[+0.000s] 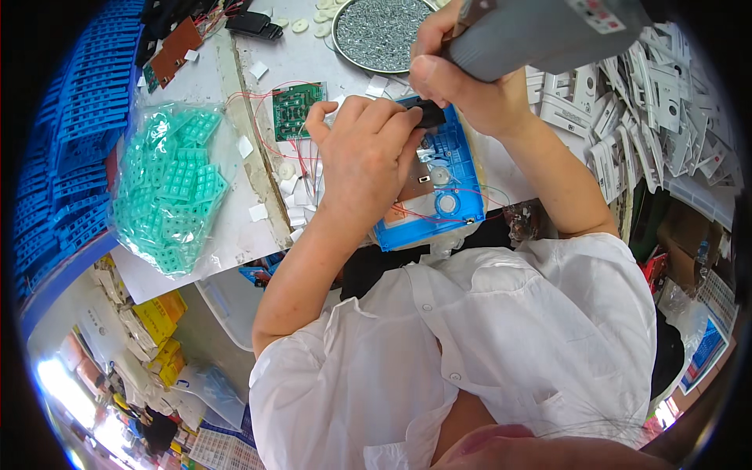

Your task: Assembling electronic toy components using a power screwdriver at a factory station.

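My right hand [478, 90] is wrapped round a grey power screwdriver [540, 39], held over the far end of a blue plastic housing [468, 168]. The driver's tip is hidden behind my fingers. My left hand [360, 153] rests on the housing's left side, its fingertips closed on a black plastic part [430, 114] at the far end. Inside the housing are a brown board, a round white piece and thin red wires. Beside my left hand lies a green circuit board [299, 111], with red wires running from it.
A round metal tray [384, 31] of small screws stands at the back. A clear bag of teal keypads [176, 180] lies left, near stacked blue plastic parts [66, 149]. White plastic parts [642, 110] are heaped at right. Small white squares [258, 70] dot the table.
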Demonstrator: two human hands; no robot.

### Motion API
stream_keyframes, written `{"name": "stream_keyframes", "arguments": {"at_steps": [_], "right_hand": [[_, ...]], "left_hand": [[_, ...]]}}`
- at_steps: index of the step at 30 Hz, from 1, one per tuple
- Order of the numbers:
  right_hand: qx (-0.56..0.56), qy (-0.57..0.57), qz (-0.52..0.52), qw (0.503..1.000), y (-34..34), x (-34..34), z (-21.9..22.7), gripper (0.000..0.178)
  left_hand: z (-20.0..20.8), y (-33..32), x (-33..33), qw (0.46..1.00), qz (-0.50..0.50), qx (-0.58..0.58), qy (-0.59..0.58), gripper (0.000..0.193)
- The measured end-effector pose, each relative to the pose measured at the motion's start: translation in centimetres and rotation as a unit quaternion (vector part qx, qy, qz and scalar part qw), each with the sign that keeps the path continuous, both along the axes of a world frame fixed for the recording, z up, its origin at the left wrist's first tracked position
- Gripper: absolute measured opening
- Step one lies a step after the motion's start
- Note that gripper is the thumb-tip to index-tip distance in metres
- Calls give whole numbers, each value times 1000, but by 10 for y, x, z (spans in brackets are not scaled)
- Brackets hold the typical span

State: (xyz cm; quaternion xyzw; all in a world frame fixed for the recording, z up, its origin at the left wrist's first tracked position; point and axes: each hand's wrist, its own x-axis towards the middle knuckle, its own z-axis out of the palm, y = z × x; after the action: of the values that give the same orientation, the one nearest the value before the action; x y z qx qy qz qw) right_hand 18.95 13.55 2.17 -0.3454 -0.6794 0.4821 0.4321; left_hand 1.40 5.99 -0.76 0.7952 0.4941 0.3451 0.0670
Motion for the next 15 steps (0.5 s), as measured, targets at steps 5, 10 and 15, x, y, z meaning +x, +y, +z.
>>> {"name": "stream_keyframes", "arguments": {"at_steps": [5,10,15], "right_hand": [[-96,91,69,989,12,2,-1,21],[-53,150,88,983,16,20,24,39],[132,111,-150,973,2,18,76,60]], "left_hand": [[-2,3,0,1000,-2,10,3,20],[10,-4,-4,1000,-6,-14,-13,26],[88,-18,-46,972,-59,-54,-223,38]]}}
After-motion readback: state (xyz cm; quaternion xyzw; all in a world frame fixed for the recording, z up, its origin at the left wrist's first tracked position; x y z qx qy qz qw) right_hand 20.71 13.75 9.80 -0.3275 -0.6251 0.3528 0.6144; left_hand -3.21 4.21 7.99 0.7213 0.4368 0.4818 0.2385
